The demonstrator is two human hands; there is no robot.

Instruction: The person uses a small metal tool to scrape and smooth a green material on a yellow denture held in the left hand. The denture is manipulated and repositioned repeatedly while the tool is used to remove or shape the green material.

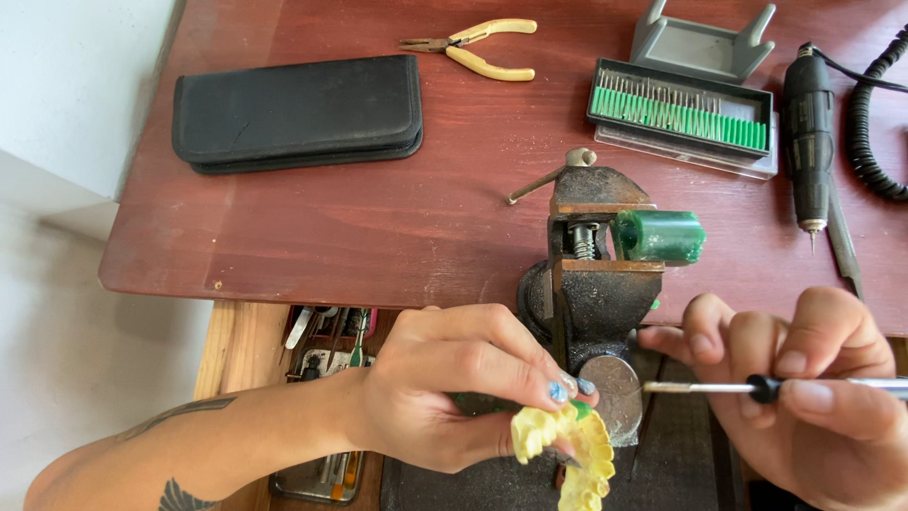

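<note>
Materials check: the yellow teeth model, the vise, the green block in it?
Yellow teeth model, held in the left hand: looks like cast plaster or dental stone, matte and chalky; could be resin. Vise: cast metal, dark paint with rusty brown patches, bare steel screw. Green block: probably wax, slightly translucent with a soft sheen; hard plastic not ruled out.

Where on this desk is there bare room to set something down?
Bare wood runs between the black pouch and the vise, below the pliers. The right side is crowded: bit tray, grey stand, rotary tool, coiled cord.
</note>
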